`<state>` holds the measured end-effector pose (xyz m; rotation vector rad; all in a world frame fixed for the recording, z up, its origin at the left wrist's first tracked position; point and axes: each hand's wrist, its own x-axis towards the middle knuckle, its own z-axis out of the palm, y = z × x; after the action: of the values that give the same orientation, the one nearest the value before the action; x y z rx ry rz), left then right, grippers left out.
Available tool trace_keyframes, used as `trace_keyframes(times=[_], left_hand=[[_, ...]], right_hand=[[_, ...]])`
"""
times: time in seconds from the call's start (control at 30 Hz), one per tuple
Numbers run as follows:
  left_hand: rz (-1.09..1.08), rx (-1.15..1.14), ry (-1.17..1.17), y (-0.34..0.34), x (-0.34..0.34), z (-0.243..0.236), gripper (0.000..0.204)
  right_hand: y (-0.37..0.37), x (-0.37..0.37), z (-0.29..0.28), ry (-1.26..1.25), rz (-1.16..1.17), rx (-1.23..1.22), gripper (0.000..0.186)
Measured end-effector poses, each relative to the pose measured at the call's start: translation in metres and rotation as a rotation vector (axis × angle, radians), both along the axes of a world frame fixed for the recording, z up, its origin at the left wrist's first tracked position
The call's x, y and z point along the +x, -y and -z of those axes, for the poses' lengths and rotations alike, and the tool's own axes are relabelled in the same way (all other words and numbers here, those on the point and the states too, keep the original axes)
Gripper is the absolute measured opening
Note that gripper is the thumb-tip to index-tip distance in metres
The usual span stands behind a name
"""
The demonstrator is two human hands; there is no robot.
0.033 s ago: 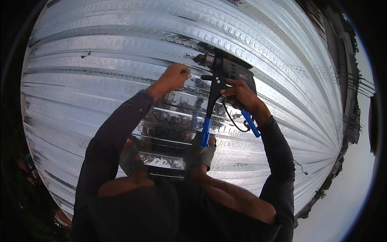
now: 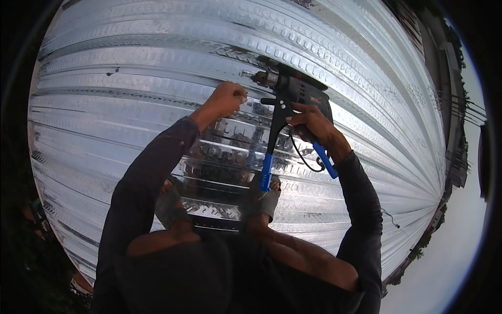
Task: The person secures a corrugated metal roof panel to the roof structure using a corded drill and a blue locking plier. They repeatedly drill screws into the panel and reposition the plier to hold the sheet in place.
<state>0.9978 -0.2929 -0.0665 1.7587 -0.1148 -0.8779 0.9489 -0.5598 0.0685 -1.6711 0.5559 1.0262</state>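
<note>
My right hand (image 2: 317,127) is closed round the upper part of a hand riveter (image 2: 283,111), black with blue handle grips. The riveter's two handles are spread apart and its nose points left. My left hand (image 2: 228,99) is just left of that nose, apart from it. Its fingers are curled in a pinch, and whatever they hold is too small or hidden to name. Right behind the riveter, a dark power drill (image 2: 307,92) lies on the ribbed metal sheet (image 2: 130,125), its chuck pointing left. My right hand partly covers the drill's lower side.
I squat on the shiny corrugated sheeting, both feet (image 2: 272,184) in front of me. A black cord (image 2: 299,155) loops below my right hand. Small dark bits (image 2: 113,71) lie at the far left. The sheeting's edge (image 2: 438,199) curves along the right, with sky beyond.
</note>
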Motion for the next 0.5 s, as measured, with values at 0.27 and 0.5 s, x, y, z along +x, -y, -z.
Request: trace_keyframes(times=[0.27,0.5], left_hand=[[-0.192,-0.238,-0.068,-0.006,0.0,0.001,0.023],[-0.185,-0.272,-0.101,-0.008,-0.003,-0.006,0.021]], right_hand=[[-0.013,0.004,-0.003,0.071,-0.062,0.078,0.034],[-0.022,0.001,-0.003,0.066,-0.055,0.064,0.037]])
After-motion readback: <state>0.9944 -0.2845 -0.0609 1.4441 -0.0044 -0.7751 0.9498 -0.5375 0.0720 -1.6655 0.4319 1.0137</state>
